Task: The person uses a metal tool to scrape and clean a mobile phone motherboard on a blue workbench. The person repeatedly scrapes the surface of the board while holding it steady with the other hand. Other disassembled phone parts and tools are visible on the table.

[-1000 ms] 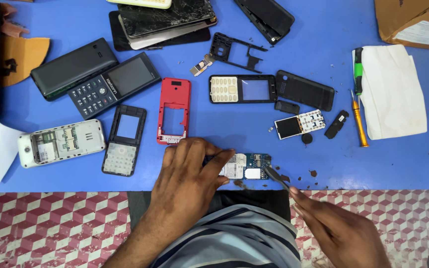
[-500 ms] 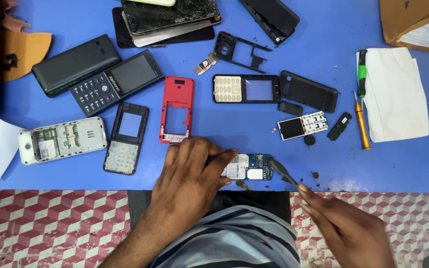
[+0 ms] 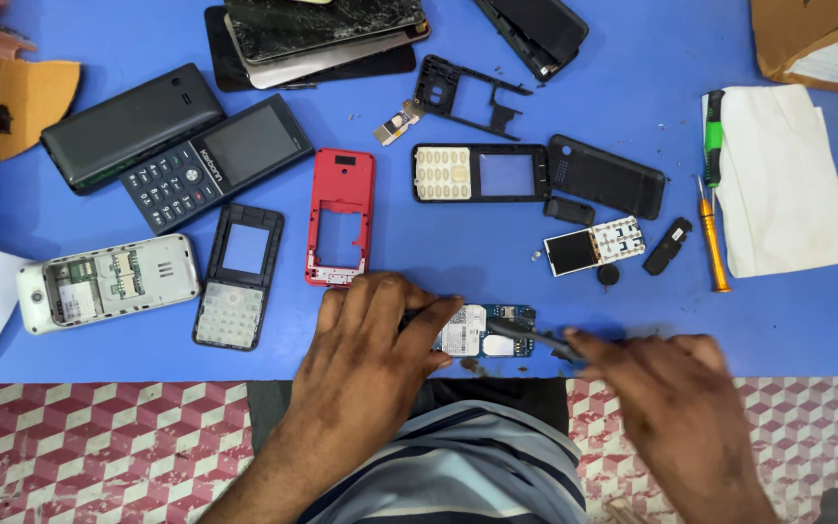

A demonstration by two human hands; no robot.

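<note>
A phone repair workshop: a blue table strewn beyond the hands with dismantled mobile phones, loose plastic casings and an orange-handled screwdriver.

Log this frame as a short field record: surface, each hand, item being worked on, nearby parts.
surface: blue table
left hand: pressing down on circuit board
right hand: holding a thin dark tool, tip on the board
nearby: red phone frame, black keypad frame, white phone without cover, orange screwdriver
</note>
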